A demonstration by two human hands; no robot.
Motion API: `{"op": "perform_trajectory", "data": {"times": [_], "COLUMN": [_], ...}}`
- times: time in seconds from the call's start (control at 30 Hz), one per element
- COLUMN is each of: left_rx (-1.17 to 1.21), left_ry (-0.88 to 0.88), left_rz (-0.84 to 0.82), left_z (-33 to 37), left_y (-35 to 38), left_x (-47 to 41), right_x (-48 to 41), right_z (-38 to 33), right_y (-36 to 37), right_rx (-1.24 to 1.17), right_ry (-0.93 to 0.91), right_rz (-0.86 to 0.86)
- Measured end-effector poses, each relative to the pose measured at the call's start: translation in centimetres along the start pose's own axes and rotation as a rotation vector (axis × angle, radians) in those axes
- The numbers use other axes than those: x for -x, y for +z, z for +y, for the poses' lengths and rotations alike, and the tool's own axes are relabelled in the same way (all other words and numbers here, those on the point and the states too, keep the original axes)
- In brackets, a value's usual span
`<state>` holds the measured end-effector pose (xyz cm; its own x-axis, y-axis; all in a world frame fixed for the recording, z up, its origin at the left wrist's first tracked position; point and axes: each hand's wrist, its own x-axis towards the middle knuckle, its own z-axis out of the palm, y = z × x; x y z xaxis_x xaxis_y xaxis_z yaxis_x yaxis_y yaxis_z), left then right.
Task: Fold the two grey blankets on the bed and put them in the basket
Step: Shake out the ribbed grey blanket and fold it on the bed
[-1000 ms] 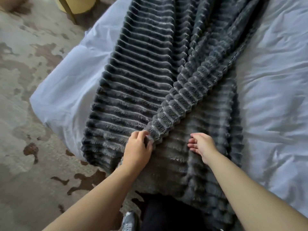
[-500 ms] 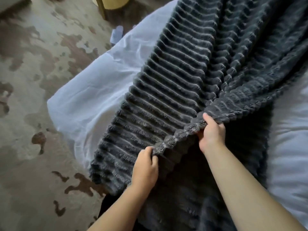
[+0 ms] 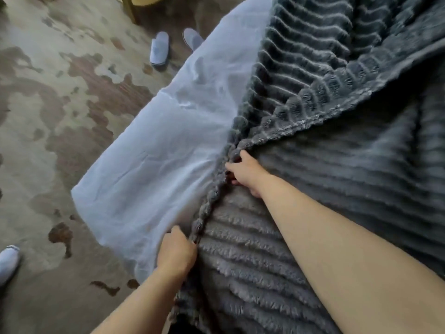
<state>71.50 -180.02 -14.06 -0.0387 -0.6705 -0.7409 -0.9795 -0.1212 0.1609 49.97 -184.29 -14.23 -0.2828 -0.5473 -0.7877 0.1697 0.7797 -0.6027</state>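
Observation:
A grey ribbed blanket [image 3: 337, 165] lies spread over the bed's white sheet [image 3: 168, 145] and fills the right half of the view. A second layer of it is folded over at the top right. My left hand [image 3: 177, 253] grips the blanket's left edge near the bed's corner. Farther up that same edge, my right hand [image 3: 243, 173] clutches the bunched hem where the folded flap meets it. I cannot tell one blanket from a second one here. No basket is in view.
Patterned brown and beige carpet [image 3: 60, 104] covers the floor at left. Two white slippers [image 3: 160, 48] lie beside the bed at the top. Another white shoe [image 3: 8, 261] shows at the left edge. A yellow chair leg [image 3: 128, 8] stands at the top.
Both hands pulled the blanket's edge rightward, uncovering more white sheet at the bed's corner. My right hand moved from the lifted flap down to the left edge. The view swung left, revealing the slippers.

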Motion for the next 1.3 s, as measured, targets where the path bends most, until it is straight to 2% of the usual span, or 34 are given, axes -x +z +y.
{"op": "perform_trajectory", "data": {"times": [0.13, 0.27, 0.37, 0.53, 0.6, 0.67, 0.77, 0.83, 0.93, 0.97, 1.03, 1.1, 1.17, 1.3], "left_rx": [0.214, 0.286, 0.143, -0.157, -0.207, -0.213, -0.065, 0.122, 0.542, 0.63, 0.68, 0.663, 0.627, 0.558], "left_ry": [0.205, 0.35, 0.427, 0.513, 0.522, 0.535, 0.515, 0.455, 0.279, 0.238, 0.226, 0.262, 0.293, 0.415], "left_rz": [0.129, 0.124, 0.087, 0.14, 0.168, 0.207, 0.264, 0.252, 0.104, 0.073, 0.056, 0.113, 0.196, 0.274], "left_z": [3.1, 8.6, 12.6, 17.5, 18.5, 19.1, 19.7, 19.6, 19.3, 19.4, 19.8, 20.4, 21.0, 21.6], "left_y": [-1.5, -2.3, -2.7, -2.8, -2.5, -2.2, -2.0, -2.2, -3.3, -3.7, -4.3, -4.7, -5.2, -7.4], "left_x": [-1.1, -1.6, -2.3, -3.2, -3.9, -4.7, -5.7, -6.6, -6.6, -6.4, -5.4, -4.0, -2.2, 2.4], "right_x": [0.7, 3.5, 5.8, 9.4, 10.3, 11.1, 12.0, 12.3, 12.3, 12.5, 13.4, 14.7, 16.6, 22.7], "right_z": [1.2, 3.2, 5.8, 12.6, 15.4, 17.5, 19.8, 21.3, 23.0, 23.3, 23.2, 22.7, 21.7, 18.1], "right_y": [-2.2, -6.5, -11.0, -19.0, -22.2, -25.7, -30.6, -33.2, -35.6, -36.0, -36.4, -36.6, -36.7, -37.1], "right_rx": [-0.078, -0.136, -0.168, -0.156, -0.101, 0.037, 0.141, 0.038, -0.404, -0.486, -0.52, -0.503, -0.532, -0.813], "right_ry": [-0.048, -0.026, 0.061, 0.224, 0.284, 0.356, 0.47, 0.511, 0.448, 0.438, 0.432, 0.406, 0.36, 0.173], "right_rz": [0.121, 0.248, 0.363, 0.553, 0.681, 0.889, 1.178, 1.154, 0.889, 0.787, 0.649, 0.565, 0.555, 0.744]}}
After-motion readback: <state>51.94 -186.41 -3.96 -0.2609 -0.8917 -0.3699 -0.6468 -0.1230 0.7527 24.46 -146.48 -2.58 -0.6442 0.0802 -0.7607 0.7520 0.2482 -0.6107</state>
